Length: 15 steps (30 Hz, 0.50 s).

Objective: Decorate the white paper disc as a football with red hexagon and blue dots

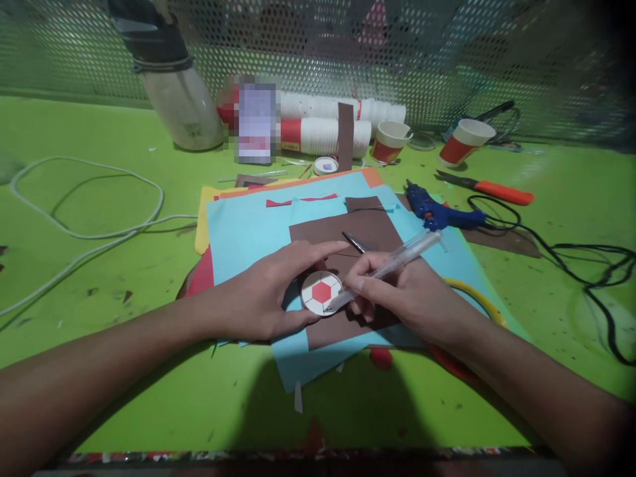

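Between the thumb and fingers of my left hand [271, 285] is a small white disc [309, 295]. It has a rim, a red hexagon in its middle and dark lines running outward like a football pattern. My right hand [392, 285] grips a clear-barrelled pen [405, 250], its tip touching the lower part of the disc. Under both hands lie brown paper [328, 232] and light blue paper [238, 232]. A dark pointed tool [352, 240] pokes out just beyond my right hand, partly hidden. Yellow-handled scissors [479, 295] lie partly under my right forearm.
Behind the papers are a blue glue gun [432, 209] with a black cord, an orange-handled cutter [501, 191], paper cups [390, 142], stacked white cups [332, 138] and a bottle [183, 106]. A white cable [161, 199] loops on the left. Perforated mesh [318, 46] stands behind.
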{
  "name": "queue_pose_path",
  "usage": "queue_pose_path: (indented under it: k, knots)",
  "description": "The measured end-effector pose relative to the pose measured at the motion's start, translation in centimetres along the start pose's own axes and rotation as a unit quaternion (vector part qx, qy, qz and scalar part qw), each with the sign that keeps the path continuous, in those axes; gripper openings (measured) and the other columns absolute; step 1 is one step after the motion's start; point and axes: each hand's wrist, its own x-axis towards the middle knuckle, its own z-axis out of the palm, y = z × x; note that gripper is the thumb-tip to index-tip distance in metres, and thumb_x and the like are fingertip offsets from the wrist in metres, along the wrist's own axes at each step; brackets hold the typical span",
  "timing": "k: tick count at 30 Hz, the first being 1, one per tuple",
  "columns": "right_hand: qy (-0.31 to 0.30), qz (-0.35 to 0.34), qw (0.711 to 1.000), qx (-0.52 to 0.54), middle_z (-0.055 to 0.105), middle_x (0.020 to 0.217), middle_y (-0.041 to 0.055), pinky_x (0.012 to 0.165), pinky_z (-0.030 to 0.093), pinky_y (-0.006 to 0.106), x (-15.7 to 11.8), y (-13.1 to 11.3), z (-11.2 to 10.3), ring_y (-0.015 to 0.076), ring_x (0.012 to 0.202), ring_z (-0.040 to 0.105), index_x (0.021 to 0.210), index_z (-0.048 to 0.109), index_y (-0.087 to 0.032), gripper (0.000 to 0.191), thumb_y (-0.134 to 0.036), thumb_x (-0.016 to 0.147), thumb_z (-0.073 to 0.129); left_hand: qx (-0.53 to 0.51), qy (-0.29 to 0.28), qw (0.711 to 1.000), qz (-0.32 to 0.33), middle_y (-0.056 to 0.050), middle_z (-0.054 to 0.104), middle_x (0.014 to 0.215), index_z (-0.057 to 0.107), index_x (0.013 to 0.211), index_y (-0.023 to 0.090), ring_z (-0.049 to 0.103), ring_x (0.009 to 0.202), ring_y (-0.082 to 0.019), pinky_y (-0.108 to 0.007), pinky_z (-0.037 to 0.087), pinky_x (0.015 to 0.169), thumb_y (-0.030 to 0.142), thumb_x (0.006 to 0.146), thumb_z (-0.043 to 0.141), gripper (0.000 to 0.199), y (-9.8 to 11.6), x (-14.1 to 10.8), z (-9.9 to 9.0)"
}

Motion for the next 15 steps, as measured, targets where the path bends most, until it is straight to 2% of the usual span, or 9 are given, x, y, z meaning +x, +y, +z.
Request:
queue_pose_path:
  k: [7, 15]
  knots:
    - [-0.008, 0.002, 1.000, -0.010, 0.064, 0.061, 0.0005, 0.052, 0.047, 0.021, -0.13, -0.28, -0.03, 0.0088, 0.054, 0.057, 0.075, 0.059, -0.017, 0.016, -0.028, 0.086, 0.061, 0.000, 0.000, 1.000, 0.001, -0.009, 0.048, 0.143, 0.027, 0.148, 0.027, 0.051, 0.124, -0.025, -0.041, 0.043, 0.103, 0.021, 0.084, 0.063, 0.074, 0.05, -0.03, 0.04]
    - [0.013, 0.000, 1.000, 0.007, 0.064, 0.061, -0.0005, 0.049, 0.045, 0.019, 0.00, 0.07, 0.19, 0.0076, 0.051, 0.056, 0.076, 0.056, -0.017, 0.018, -0.030, 0.088, 0.059, -0.006, 0.001, 1.000, 0.004, -0.009, 0.048, 0.143, 0.026, 0.149, 0.027, 0.051, 0.124, -0.025, -0.041, 0.044, 0.103, 0.021, 0.085, 0.062, 0.074, 0.03, -0.12, -0.01]
